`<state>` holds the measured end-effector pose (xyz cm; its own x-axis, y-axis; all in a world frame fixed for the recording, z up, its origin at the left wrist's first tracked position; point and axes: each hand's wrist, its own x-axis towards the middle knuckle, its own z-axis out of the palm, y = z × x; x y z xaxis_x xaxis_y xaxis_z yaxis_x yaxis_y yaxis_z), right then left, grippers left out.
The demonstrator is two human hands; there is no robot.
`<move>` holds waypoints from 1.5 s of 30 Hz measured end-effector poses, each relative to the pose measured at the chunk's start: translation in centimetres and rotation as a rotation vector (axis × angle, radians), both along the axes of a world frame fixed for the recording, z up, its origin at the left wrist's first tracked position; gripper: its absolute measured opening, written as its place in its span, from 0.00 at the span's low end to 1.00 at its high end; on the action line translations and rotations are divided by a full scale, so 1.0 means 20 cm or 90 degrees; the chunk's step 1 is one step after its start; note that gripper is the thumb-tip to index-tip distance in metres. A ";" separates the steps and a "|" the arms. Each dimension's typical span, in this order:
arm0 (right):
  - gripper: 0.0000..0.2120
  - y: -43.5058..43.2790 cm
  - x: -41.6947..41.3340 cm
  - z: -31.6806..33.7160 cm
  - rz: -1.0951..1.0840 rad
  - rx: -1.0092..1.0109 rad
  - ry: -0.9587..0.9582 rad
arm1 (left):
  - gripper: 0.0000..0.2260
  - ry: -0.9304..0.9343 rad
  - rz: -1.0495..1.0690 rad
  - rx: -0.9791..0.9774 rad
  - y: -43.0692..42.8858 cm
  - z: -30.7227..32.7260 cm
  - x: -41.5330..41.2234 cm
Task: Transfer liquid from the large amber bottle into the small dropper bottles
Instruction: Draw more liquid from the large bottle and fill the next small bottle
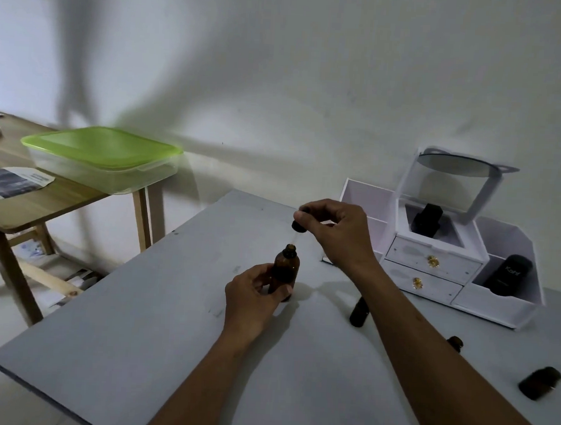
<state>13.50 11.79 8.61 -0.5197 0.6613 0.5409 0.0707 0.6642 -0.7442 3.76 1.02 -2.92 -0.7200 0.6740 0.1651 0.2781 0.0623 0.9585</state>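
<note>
An amber bottle (pixel 285 267) stands upright and uncapped on the grey table (pixel 142 335). My left hand (pixel 255 297) grips its lower body. Just above the bottle's mouth my right hand (pixel 333 231) pinches a dropper by its black bulb (pixel 297 225), the thin glass tube pointing down toward the opening. A small amber bottle (pixel 359 311) stands right of my right forearm. Another small bottle (pixel 455 342) shows behind that forearm, and a third (pixel 540 383) lies on its side near the right edge.
A white organiser with drawers and a mirror (pixel 432 262) stands at the back right, holding a black bottle (pixel 508 274) and a dark dropper bottle (pixel 426 220). A wooden side table (pixel 29 205) at the left carries a green-lidded box (pixel 103 157) and papers.
</note>
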 end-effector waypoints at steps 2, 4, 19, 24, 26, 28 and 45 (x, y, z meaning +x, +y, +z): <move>0.04 0.00 0.02 0.08 -0.005 0.002 0.034 | 0.24 -0.006 0.010 -0.007 -0.01 -0.01 0.00; 0.04 -0.01 0.06 0.17 -0.009 -0.002 0.064 | 0.24 -0.026 0.020 -0.001 -0.04 -0.01 0.01; 0.05 0.02 0.85 0.27 -0.118 -0.005 0.160 | 0.12 -0.010 -0.199 0.042 -0.08 0.19 0.58; 0.04 0.06 1.09 0.16 -0.193 -0.005 0.139 | 0.16 0.020 -0.300 0.022 0.06 0.22 0.79; 0.04 0.07 1.16 0.12 -0.209 -0.003 0.131 | 0.17 0.011 -0.327 0.013 0.12 0.20 0.85; 0.05 0.08 1.22 0.09 -0.217 -0.010 0.131 | 0.19 0.008 -0.349 0.002 0.18 0.17 0.91; 0.04 0.19 1.36 -0.11 -0.292 -0.022 0.087 | 0.24 0.088 -0.349 -0.060 0.42 -0.02 1.05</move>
<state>40.79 15.63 6.36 -0.0949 0.8242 0.5583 0.2507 0.5625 -0.7879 24.77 9.51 -3.28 -0.2375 0.9591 0.1540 0.4162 -0.0428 0.9082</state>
